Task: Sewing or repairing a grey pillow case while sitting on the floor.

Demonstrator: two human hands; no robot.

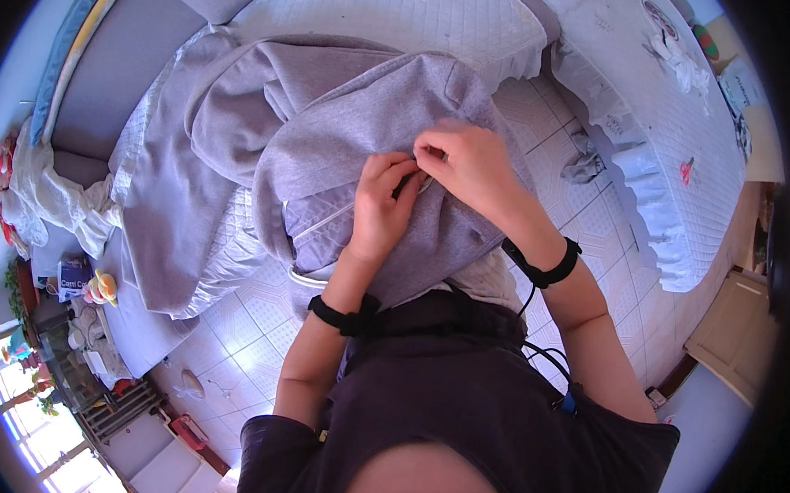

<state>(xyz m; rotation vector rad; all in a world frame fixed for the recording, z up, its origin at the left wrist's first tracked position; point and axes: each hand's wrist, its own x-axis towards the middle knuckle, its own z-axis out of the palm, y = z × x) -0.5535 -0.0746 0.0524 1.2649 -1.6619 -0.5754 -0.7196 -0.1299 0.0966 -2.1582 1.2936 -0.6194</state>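
A large grey fleece-like garment (347,119) lies spread over the sofa's edge and in front of my body. A smooth quilted lining (320,223) with a pale seam line shows through its opening. My left hand (385,203) is above the cloth, thumb and fingers pinched together at a small part of it. Close beside it, my right hand (468,160) pinches the same spot from the right. A short bit of pale edging (426,185) peeks out beneath the fingertips. Exactly what lies between the fingers is mostly hidden. Each wrist wears a black strap.
A sofa (125,69) with a white quilted cover (392,15) stands ahead. To the right is another white, frilled cover (663,159) with small items on it. A crumpled grey cloth (584,159) lies on the tiled floor (594,222). A shoe (192,384) rests at lower left.
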